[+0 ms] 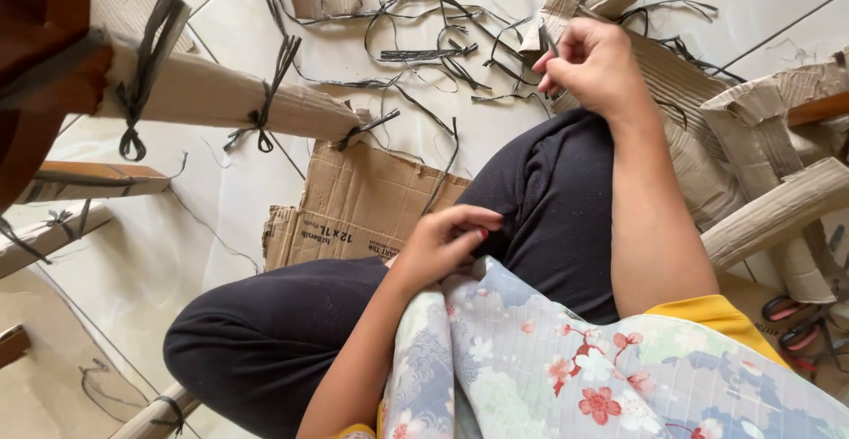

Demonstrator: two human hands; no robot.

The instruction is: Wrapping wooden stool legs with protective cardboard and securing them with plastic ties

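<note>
My right hand [594, 66] is out past my knee, fingers pinched narrow on a thin dark strap [546, 43] right at the edge of a cardboard-wrapped piece [672, 76]. Can't tell how much strap is actually in the pinch; only a short end shows above my thumb.

My left hand [444, 243] sits curled on my thigh, fingertips touching the black trouser fabric, holding nothing I can see.

Risks as I judge them:
- The strap is thin and flat, so a fingertip pinch could slip if I pull hard. It may also dig into my fingers.
- The cardboard wrap is soft. Tugging sideways could tear the edge instead of freeing or tightening anything.
- The left hand isn't bracing the piece, so it could shift or roll on the tile.
- A heap of loose strap offcuts [416, 32] lies on the floor just beside the work. It's easy to grab the wrong strand or snag one.
- A flat cardboard sheet [354, 205] lies under my leg, slippery on tile if I shift weight.
- Red-handled cutters [800, 324] are at my right side, near my elbow and out of my sightline, so I could knock them.
</note>
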